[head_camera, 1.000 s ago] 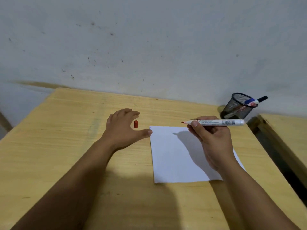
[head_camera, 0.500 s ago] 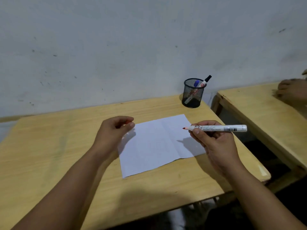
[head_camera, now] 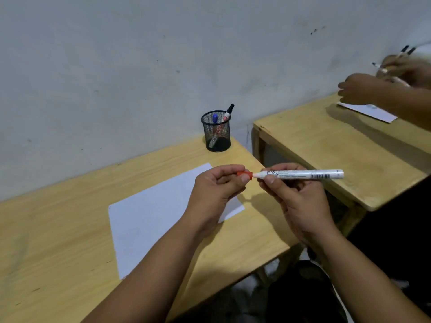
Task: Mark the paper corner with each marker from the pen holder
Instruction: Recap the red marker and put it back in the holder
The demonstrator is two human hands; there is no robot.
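Note:
My right hand (head_camera: 296, 199) grips a white marker (head_camera: 303, 174) held level above the desk's right edge, its nib end pointing left. My left hand (head_camera: 214, 187) pinches the red cap (head_camera: 245, 174), which sits over the marker's nib end. Beneath both hands lies a white paper sheet (head_camera: 149, 220) on the wooden desk (head_camera: 53, 241). A black mesh pen holder (head_camera: 216, 131) stands at the desk's far right corner by the wall, with a blue-capped marker (head_camera: 214, 118) and a black-capped marker (head_camera: 227, 114) inside.
A second wooden desk (head_camera: 326, 145) stands to the right across a narrow gap. Another person's hands (head_camera: 377, 85) hold pens over a paper (head_camera: 373, 112) there. A grey wall runs behind both desks. Dark floor and a shoe show below right.
My left hand picked up the red cap from the desk and brought it onto the marker's nib. The view swung left and down, shifting the desk and holder in frame.

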